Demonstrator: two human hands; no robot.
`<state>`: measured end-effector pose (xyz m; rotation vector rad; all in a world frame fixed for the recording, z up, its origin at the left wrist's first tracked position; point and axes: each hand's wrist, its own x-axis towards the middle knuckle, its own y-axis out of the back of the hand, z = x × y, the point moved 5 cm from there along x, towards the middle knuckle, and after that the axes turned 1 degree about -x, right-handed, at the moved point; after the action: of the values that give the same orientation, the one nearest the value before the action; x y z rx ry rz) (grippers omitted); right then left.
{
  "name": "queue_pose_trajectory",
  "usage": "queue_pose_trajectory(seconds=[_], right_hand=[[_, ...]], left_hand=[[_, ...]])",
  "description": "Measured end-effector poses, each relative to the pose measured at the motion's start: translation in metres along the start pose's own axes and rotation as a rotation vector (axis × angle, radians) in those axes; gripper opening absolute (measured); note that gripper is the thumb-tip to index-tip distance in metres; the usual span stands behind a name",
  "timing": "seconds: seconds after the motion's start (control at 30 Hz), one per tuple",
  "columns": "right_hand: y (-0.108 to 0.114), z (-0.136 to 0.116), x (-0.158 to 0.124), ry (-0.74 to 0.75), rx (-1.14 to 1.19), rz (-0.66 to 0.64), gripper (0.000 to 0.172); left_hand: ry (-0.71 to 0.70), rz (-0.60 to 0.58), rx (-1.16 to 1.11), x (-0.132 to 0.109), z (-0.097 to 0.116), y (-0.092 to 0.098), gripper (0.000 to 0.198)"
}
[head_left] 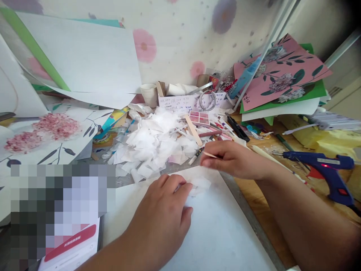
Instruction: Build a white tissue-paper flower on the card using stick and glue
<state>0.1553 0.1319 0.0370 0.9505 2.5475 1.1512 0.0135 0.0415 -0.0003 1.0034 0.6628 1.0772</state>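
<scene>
A large white sheet of paper (225, 229) lies in front of me. My left hand (162, 210) rests on it, fingers bent and thumb apart, fingertips beside a small patch of white tissue pieces (200, 185) near the sheet's far edge. Over the sheet's far right corner, my right hand (229, 158) is closed on a thin pale wooden stick (210, 154), whose tip points left. Just beyond both hands rises a loose heap of torn white tissue paper (153, 135). A wider craft stick (193, 130) leans at the heap's right side.
To the right lies a blue hot glue gun (324, 162), its red light on. A phone (84, 241) is at lower left, partly blurred. Behind stand paper cups (149, 95), a pink palette (199, 118) and handwritten cards (175, 102). Flower pictures are left and right (287, 75).
</scene>
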Motion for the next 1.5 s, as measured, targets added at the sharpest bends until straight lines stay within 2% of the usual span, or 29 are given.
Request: queue_pose_trajectory(seconds=[0.07,0.13,0.2,0.33,0.43,0.53,0.8,1.1,1.27,1.37,1.43,1.5], right_hand=[[0.012,-0.001,-0.005,0.081,0.125,0.193,0.035],[0.021,0.001,-0.011,0.079,0.216,0.363,0.038],[0.022,0.002,-0.015,0.045,0.293,0.420,0.035],[0.008,-0.003,-0.013,0.057,0.411,0.216,0.020],[0.001,-0.011,-0.010,0.135,0.352,0.103,0.020],[-0.001,-0.016,-0.008,0.182,0.226,0.064,0.021],[-0.012,-0.013,-0.003,0.141,0.116,-0.018,0.023],[-0.019,-0.013,-0.003,0.157,0.067,-0.022,0.023],[-0.024,-0.016,-0.002,0.116,0.013,-0.023,0.021],[-0.024,-0.010,-0.002,0.074,0.086,-0.051,0.023],[-0.016,-0.002,-0.004,0.027,0.237,0.021,0.023],[-0.003,0.009,-0.008,-0.010,0.431,0.205,0.022]], left_hand=[[0.002,0.001,0.001,-0.001,0.000,0.000,0.032],[-0.005,0.002,0.000,-0.001,0.000,0.000,0.031],[-0.010,0.004,0.001,-0.001,0.000,0.001,0.031],[-0.003,0.008,0.012,0.000,0.001,0.002,0.031],[-0.009,0.008,0.023,-0.001,0.002,0.002,0.030],[-0.014,0.006,0.025,-0.001,0.002,0.002,0.029],[-0.021,0.000,0.033,0.000,0.003,0.002,0.031],[-0.013,-0.013,0.029,0.001,0.003,0.002,0.031],[-0.014,-0.017,0.009,0.000,0.001,0.001,0.033],[-0.020,0.000,-0.007,-0.001,0.001,0.002,0.034],[-0.011,0.015,-0.024,-0.002,0.001,0.004,0.033],[0.008,0.031,-0.039,-0.003,0.001,0.005,0.028]])
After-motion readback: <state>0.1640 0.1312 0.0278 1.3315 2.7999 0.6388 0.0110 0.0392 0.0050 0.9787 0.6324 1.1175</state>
